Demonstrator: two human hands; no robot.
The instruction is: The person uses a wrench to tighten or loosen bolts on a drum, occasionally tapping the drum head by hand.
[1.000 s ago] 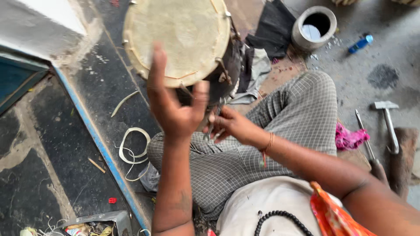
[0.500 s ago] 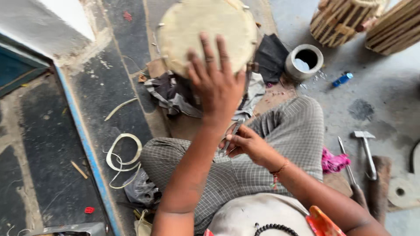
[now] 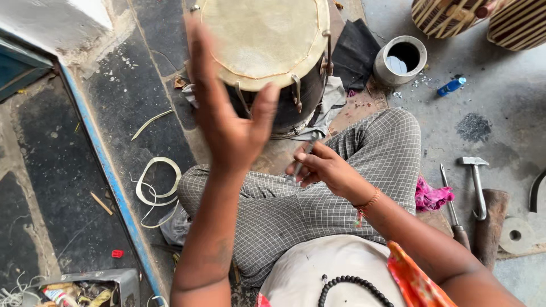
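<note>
A: So, where is the left hand [image 3: 227, 122]?

B: Raised in the air, palm open and fingers spread, released and holding nothing. It hangs just in front of the drum [image 3: 267, 51], which stands on the floor [image 3: 495, 108] at twelve o'clock from the person's lap. The fingertips are blurred.

A: And the drum itself?

B: A pale skin head faces up, with a dark body below and metal hooks [image 3: 296, 91] hanging over its rim. It stands upright, just beyond the crossed legs in checked cloth.

A: What about the right hand [image 3: 324, 167]?

B: It sits low over the lap, at about four o'clock from the left one, clenched around a slim metal tool [image 3: 304, 156] whose tip points up toward the drum's base. I cannot tell whether the tool touches the drum.

A: Anything else around?

B: At one o'clock, a grey metal cup [image 3: 400, 59] stands beside a black cloth [image 3: 355, 48]. A small blue bottle [image 3: 451, 86] lies at two o'clock. At three o'clock there is a hammer [image 3: 476, 182], with a pink rag [image 3: 432, 198] next to the knee. At nine o'clock, pale loops of strip [image 3: 156, 187] lie on the dark stone.
</note>
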